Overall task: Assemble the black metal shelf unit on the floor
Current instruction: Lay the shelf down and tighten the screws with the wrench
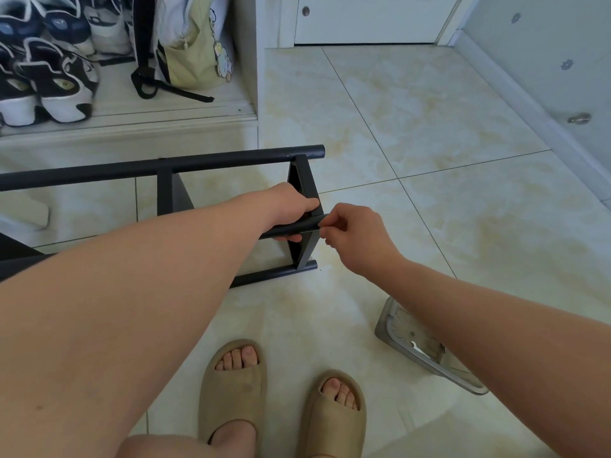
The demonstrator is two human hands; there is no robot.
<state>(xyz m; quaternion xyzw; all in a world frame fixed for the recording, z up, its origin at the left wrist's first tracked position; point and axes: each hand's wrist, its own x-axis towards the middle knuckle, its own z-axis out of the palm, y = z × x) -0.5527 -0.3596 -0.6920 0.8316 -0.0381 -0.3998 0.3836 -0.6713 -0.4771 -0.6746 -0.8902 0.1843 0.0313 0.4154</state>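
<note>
The black metal shelf unit [231, 160] lies on its side on the tiled floor, its long tubes running left to right. My left hand [291, 209] grips the middle black tube [297, 228] close to its right end, where it meets the flat end bracket [305, 180]. My right hand [353, 236] pinches at the very tip of that tube with thumb and forefinger. Whatever small part the fingers hold is hidden. A lower tube [274, 274] rests on the floor below.
A clear plastic tray [426, 355] with small hardware lies on the floor at the right, partly under my right forearm. A low cabinet shelf [132, 117] with sneakers and a bag stands at the back left. My feet in tan slippers [281, 401] are at the bottom.
</note>
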